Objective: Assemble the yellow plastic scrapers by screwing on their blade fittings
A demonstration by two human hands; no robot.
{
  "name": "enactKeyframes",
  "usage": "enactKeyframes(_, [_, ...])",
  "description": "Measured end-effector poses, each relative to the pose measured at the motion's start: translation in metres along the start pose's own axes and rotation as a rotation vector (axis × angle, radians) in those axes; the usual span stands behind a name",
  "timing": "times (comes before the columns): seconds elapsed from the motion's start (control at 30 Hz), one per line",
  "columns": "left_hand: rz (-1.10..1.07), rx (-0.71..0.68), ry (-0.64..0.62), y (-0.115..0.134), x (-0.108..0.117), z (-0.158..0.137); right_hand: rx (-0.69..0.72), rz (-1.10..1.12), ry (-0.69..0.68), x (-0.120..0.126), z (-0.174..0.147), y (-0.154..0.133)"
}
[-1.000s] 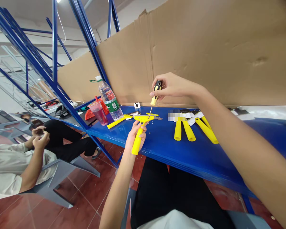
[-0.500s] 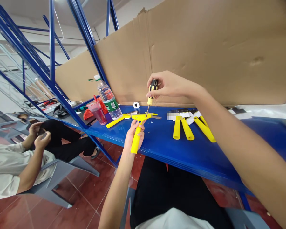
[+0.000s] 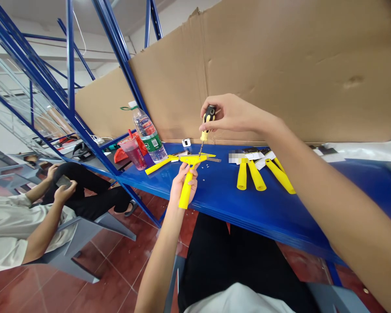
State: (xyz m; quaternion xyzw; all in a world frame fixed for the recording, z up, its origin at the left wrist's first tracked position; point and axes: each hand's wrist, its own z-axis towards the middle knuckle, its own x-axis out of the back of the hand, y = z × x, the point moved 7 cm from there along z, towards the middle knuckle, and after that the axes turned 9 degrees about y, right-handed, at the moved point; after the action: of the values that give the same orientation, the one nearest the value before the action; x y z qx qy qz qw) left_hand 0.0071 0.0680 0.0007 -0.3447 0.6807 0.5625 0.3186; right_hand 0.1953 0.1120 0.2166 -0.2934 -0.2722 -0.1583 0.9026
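Note:
My left hand is wrapped round the handle of a yellow scraper with a T-shaped head, held over the table's front edge. My right hand grips a black and pale-yellow screwdriver by its handle. The shaft points down, and its tip is at the right part of the scraper's head; whether it sits in a screw is too small to tell. A thin metal blade shows beside the head. Several tiny screws lie on the blue table just right of it.
Several yellow scrapers lie on the blue table at right, and another at left. A water bottle and a red drink cup stand at left. Cardboard rises behind. A seated person holds a phone at far left.
My right hand and the screwdriver have risen slightly, with the tip a little higher on the scraper's head. My left hand is almost still. The seated person's hands and phone have shifted.

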Motion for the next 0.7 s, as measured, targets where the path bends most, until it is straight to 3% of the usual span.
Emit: enactKeyframes(0.7, [0.025, -0.019, 0.034, 0.000, 0.004, 0.003, 0.032, 0.041, -0.077, -0.011, -0.004, -0.018])
